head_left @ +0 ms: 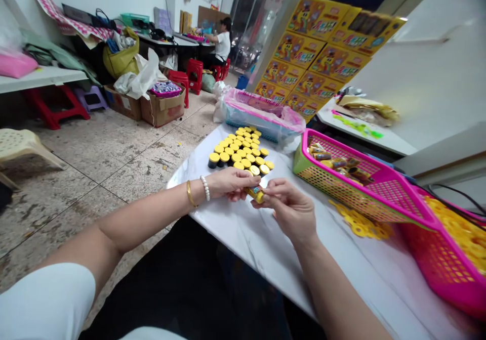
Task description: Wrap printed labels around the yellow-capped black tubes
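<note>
Between my two hands, over the white marbled table (pixel 299 249), is a small yellow-capped tube (pixel 255 193) with a printed label. My left hand (pixel 233 182) pinches one end, and my right hand (pixel 290 206) has its fingers closed at the yellow end. Just beyond my hands, several upright dark tubes with yellow caps (pixel 243 147) stand close together. To the right of my right hand lies a pile of flat yellow ring-shaped pieces (pixel 360 221). My fingers partly cover the tube.
A pink-and-green basket (pixel 353 190) of labelled tubes stands on the right. Nearer is a pink basket (pixel 442 259) of yellow pieces. A plastic-lined basket (pixel 261 115) and stacked yellow boxes (pixel 311 51) stand behind. A person (pixel 222 41) sits at a far table.
</note>
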The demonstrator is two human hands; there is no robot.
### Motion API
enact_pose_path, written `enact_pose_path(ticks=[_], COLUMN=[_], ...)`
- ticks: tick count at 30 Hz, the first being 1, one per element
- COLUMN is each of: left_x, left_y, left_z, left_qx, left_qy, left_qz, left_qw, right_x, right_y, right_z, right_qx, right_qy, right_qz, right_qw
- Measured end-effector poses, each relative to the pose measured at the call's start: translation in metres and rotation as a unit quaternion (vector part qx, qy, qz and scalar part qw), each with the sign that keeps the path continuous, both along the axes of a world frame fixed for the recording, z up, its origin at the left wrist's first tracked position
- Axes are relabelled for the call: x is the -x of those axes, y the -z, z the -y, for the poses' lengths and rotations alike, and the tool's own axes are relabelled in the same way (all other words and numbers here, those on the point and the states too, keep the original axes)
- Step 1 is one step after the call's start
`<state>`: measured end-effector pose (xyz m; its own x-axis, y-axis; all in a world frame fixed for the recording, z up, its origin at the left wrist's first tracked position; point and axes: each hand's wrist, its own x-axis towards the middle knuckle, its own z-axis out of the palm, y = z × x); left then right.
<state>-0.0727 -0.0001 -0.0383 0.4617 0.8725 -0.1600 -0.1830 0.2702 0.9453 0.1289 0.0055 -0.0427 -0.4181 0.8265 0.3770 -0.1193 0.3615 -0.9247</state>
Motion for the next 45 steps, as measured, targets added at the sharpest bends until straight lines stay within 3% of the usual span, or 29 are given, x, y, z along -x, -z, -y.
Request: enact_pose_path(ticks=[5, 9, 12, 19, 24, 29, 32, 34, 37, 40, 45], left_x=[-0.001, 0.001, 0.001, -0.001, -0.003, -0.004, -0.005, -0.007, -0.008, -0.007, -0.006], left_y=[0.002, -0.004, -0.007, -0.006, -0.004, -0.002, 0.000, 0.001, 0.002, 0.000, 0.000], left_z=[-0.003, -0.001, 0.002, 0.000, -0.002, -0.003, -0.003, -0.002, -0.001, 0.000, 0.000], left_qx=[0.026, 0.064, 0.067, 0.060, 0.070, 0.056, 0.036, -0.007, -0.106, -0.177, -0.186], left_qy=[-0.042, -0.004, 0.012, -0.007, -0.076, -0.076, -0.074, -0.075, -0.078, -0.080, -0.081], left_qz=[-0.021, 0.035, 0.035, 0.049, 0.070, 0.102, 0.109, 0.114, 0.089, 0.034, 0.002], left_qw=[0.999, 0.997, 0.997, 0.997, 0.992, 0.990, 0.991, 0.991, 0.987, 0.980, 0.979], right_x=[-0.001, -0.001, 0.000, 0.002, 0.008, 0.012, 0.014, 0.016, 0.021, 0.024, 0.020], right_y=[0.000, -0.001, -0.002, 0.000, 0.002, 0.002, 0.001, -0.002, -0.008, -0.012, -0.009], right_z=[-0.007, -0.006, -0.002, -0.001, 0.004, 0.013, 0.016, 0.017, 0.016, 0.010, -0.002], right_qx=[-0.003, 0.034, 0.020, 0.002, -0.112, -0.235, -0.248, -0.183, 0.033, 0.212, 0.303], right_qy=[0.023, 0.000, 0.007, 0.081, 0.121, 0.187, 0.214, 0.227, 0.184, 0.102, 0.025], right_qz=[0.068, 0.069, 0.052, 0.021, 0.110, 0.178, 0.206, 0.193, 0.114, 0.040, 0.015], right_qw=[0.997, 0.997, 0.998, 0.996, 0.980, 0.937, 0.922, 0.937, 0.976, 0.971, 0.953])
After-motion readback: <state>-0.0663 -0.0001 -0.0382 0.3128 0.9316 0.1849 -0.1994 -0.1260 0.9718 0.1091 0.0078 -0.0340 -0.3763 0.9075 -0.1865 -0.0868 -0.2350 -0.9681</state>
